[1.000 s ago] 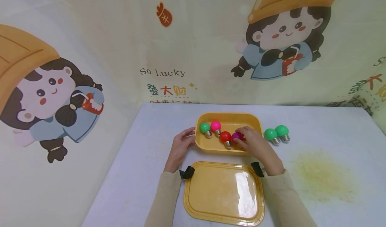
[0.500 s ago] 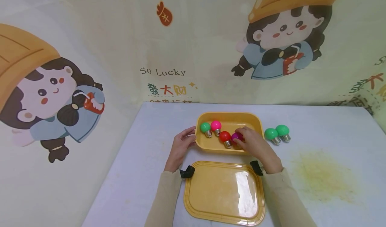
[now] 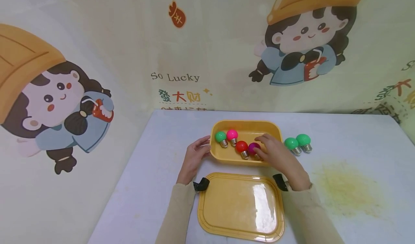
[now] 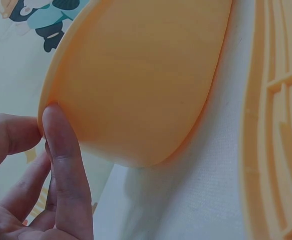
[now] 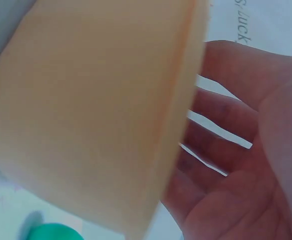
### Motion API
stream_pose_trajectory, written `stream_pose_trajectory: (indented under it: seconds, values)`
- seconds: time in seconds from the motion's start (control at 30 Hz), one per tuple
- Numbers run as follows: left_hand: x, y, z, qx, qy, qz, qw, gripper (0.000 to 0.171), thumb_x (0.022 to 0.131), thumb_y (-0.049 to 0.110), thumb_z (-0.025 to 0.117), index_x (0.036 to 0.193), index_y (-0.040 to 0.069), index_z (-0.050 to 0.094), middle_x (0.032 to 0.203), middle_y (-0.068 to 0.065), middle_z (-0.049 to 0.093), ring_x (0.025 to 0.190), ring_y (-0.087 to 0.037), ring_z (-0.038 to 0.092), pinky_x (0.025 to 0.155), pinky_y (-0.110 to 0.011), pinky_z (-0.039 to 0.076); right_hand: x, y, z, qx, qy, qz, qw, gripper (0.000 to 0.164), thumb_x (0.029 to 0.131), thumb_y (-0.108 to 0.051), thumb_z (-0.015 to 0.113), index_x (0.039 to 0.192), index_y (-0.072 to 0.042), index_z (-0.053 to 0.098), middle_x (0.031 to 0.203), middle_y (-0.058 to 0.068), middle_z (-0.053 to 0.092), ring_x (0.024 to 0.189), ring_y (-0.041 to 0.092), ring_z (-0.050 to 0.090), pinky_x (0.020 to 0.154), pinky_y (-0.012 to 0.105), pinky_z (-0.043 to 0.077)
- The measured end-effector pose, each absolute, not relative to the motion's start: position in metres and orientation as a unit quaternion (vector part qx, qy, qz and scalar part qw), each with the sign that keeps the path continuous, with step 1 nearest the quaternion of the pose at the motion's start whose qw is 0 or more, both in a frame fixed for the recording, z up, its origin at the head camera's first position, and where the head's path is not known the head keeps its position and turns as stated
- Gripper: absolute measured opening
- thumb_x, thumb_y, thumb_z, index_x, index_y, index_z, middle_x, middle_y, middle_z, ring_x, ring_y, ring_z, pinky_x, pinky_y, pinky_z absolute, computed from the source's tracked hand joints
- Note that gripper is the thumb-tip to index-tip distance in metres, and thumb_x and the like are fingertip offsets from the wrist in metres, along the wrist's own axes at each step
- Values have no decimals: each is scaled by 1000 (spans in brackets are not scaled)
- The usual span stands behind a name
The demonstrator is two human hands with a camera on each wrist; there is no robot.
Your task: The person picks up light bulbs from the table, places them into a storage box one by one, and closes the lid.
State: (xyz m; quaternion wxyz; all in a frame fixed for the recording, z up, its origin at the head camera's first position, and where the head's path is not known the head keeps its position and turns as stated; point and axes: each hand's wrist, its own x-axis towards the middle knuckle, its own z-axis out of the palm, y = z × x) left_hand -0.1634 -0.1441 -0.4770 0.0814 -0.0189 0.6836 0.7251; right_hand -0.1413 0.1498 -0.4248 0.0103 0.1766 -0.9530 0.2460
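Observation:
A yellow plastic box holds several small light bulbs with silver screw bases. Inside are a green bulb, a pink bulb, a red bulb and a purple bulb. My left hand holds the box's left end; in the left wrist view, thumb and forefinger meet at the rim. Over the right side of the box, my right hand reaches in with parted fingers beside the purple bulb. In the right wrist view, the box wall hides its fingertips.
Two more green bulbs lie on the white table just right of the box. A shallow yellow lid or tray lies in front of it, between the forearms. A patterned cloth hangs behind the table.
My right fingers, earlier round the purple bulb, have spread and drawn slightly right, and the bulb lies in the box. My left hand stays at the box's left end.

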Motion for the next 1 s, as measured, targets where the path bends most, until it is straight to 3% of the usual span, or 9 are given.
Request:
stream_pose_trajectory:
  seconds: [0.3, 0.63, 1.0]
  values:
    - [-165, -144, -476, -23, 678, 729, 85, 36, 95, 11, 64, 132, 12, 63, 130, -14, 62, 109, -30, 65, 82, -27, 59, -130, 163, -413, 170, -952, 252, 27, 38, 92, -16, 71, 122, 6, 63, 119, 23, 63, 110, 42, 60, 95, 55, 52]
    - [-166, -144, -478, -19, 675, 733, 85, 36, 95, 11, 65, 131, 12, 63, 130, -14, 62, 109, -31, 65, 82, -27, 59, -123, 181, -414, 200, -947, 230, 100, 33, 86, -8, 76, 114, 7, 65, 111, 22, 65, 104, 41, 62, 91, 53, 54]
    - [-166, -143, -477, -29, 679, 728, 85, 36, 95, 11, 64, 131, 11, 63, 130, -14, 62, 109, -30, 64, 81, -26, 58, -118, 199, -415, 198, -944, 224, 137, 34, 82, -5, 78, 111, 7, 66, 107, 21, 65, 100, 40, 63, 84, 54, 56]
